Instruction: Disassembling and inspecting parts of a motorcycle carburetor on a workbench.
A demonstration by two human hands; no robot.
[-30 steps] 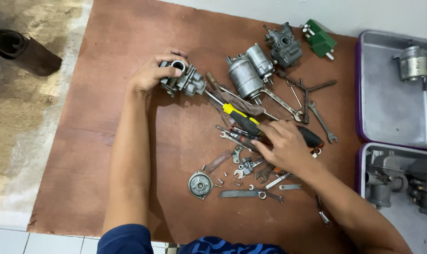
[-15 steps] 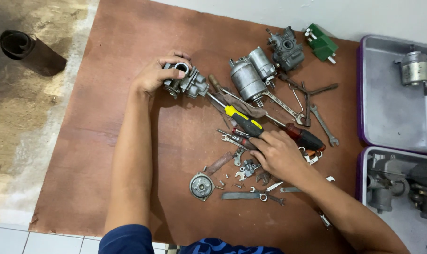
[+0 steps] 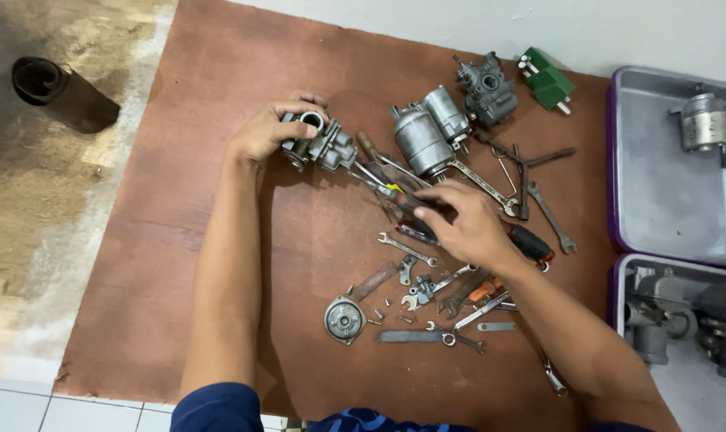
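My left hand point(image 3: 265, 132) grips a grey metal carburetor point(image 3: 321, 144) on the brown board point(image 3: 179, 240), steadying it from the left. A yellow-and-black handled screwdriver point(image 3: 389, 190) lies with its shaft pointing at the carburetor. My right hand point(image 3: 463, 224) has its fingers curled over the screwdriver's handle, hiding most of it. Just right of that hand lies a second screwdriver with a red-and-black handle point(image 3: 533, 242).
Two cylindrical motors point(image 3: 423, 136), another carburetor point(image 3: 487, 88) and a green part point(image 3: 547, 80) lie at the back. Several wrenches point(image 3: 411, 250) and a round cover point(image 3: 344, 320) lie below my hands. Two grey trays point(image 3: 659, 192) with parts stand right. A dark tube point(image 3: 59, 94) lies far left.
My right hand has moved up and left from the pile of wrenches onto the yellow-handled screwdriver. My left hand has stayed on the carburetor.
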